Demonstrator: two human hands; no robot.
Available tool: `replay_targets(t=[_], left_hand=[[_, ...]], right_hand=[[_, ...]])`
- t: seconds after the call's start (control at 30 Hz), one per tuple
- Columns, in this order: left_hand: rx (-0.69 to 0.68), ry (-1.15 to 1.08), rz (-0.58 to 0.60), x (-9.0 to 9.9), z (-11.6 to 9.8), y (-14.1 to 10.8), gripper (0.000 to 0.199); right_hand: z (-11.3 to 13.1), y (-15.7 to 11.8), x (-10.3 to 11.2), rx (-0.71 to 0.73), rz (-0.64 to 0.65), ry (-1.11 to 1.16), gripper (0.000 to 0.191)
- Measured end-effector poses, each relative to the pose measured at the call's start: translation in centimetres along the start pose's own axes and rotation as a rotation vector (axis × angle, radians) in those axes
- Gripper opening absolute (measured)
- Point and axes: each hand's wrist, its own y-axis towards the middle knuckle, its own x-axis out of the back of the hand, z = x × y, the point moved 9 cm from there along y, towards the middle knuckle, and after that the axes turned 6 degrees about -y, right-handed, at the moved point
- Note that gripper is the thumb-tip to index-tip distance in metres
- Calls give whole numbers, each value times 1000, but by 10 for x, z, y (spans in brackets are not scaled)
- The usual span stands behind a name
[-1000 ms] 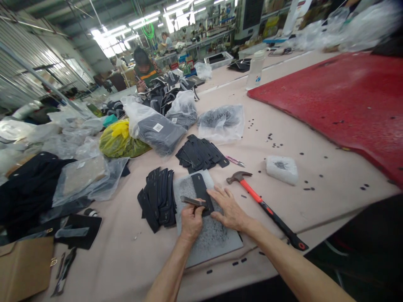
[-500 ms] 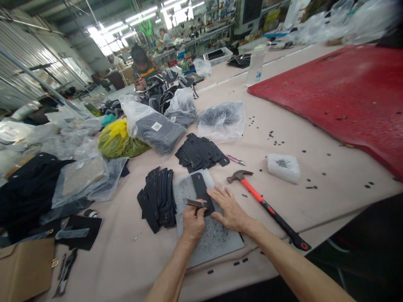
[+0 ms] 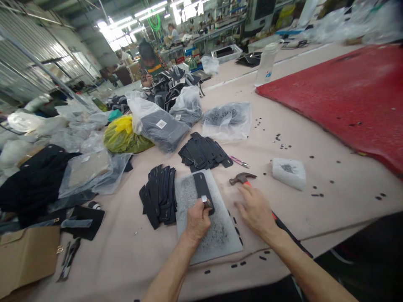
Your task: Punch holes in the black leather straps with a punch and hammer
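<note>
My left hand [image 3: 198,220] is closed around a metal punch [image 3: 205,200], which stands near the lower end of a dark strap-shaped piece [image 3: 201,184]. That piece lies on a grey, speckled board [image 3: 185,197] and has a small slot near its upper end. My right hand [image 3: 255,209] is over the orange-and-black handle of a claw hammer [image 3: 243,178], fingers apart. Whether the fingers touch the handle cannot be made out. Left of the board is a pile of dark pieces [image 3: 159,195], and a second pile [image 3: 203,151] lies beyond it.
Pink-handled thread snips [image 3: 239,161] and a white block [image 3: 289,173] lie beyond the hammer. Small dark slugs are scattered over the table. A red sheet [image 3: 340,96] covers the right side; plastic bags [image 3: 226,121] stand behind. Another person [image 3: 151,63] sits at the far end.
My right hand has left the dark piece and moved right, over the hammer handle. The punch in my left hand has gone from lying tilted to standing more upright.
</note>
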Motion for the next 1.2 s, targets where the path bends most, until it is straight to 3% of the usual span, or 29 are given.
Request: replay_targets(t=[0.1, 0.2, 0.27, 0.33, 0.37, 0.43, 0.5, 0.6, 0.67, 0.77, 0.83, 0.9, 0.97, 1.03, 1.13, 1.2], left_hand=[[8, -2, -7, 0, 0, -2, 23], [21, -23, -6, 1, -1, -2, 20], [27, -16, -10, 1, -2, -2, 16], [24, -6, -18, 3, -3, -2, 14], [22, -5, -22, 3, -3, -2, 13], [17, -6, -26, 4, -4, -3, 14], [16, -5, -23, 4, -4, -3, 14], [14, -2, -12, 3, -4, -3, 14], [9, -10, -13, 4, -4, -3, 14], [7, -38, -23, 5, -4, -3, 15], [9, -53, -30, 5, -4, -3, 15], [12, -55, -32, 6, -4, -3, 14], [19, -52, -31, 6, -4, -3, 13], [24, -51, -23, 6, -4, -2, 14], [17, -49, -8, 5, -5, -2, 15], [18, -40, -9, 5, -5, -2, 14]], right_hand=[[-51, -17, 6, -175, 84, -155, 27], [-77, -30, -5, -290, 241, 31, 10], [-75, -40, -22, -424, 399, 392, 11], [-57, -49, -33, -584, 556, 773, 16], [-46, -51, -31, -647, 592, 905, 18], [-30, -45, -9, -681, 544, 972, 26], [-16, -29, 35, -542, 364, 854, 34], [19, -9, 113, -165, 51, 517, 36], [48, -7, 144, 64, -42, 278, 33], [79, -7, 157, 260, 10, 26, 31], [88, -7, 167, 290, 14, -1, 30], [90, -7, 184, 246, -79, 86, 29], [86, -13, 199, 187, -253, 188, 26], [88, -19, 196, 225, -311, 178, 25], [95, -17, 168, 337, -99, 7, 29], [95, -11, 170, 314, -23, -16, 29]])
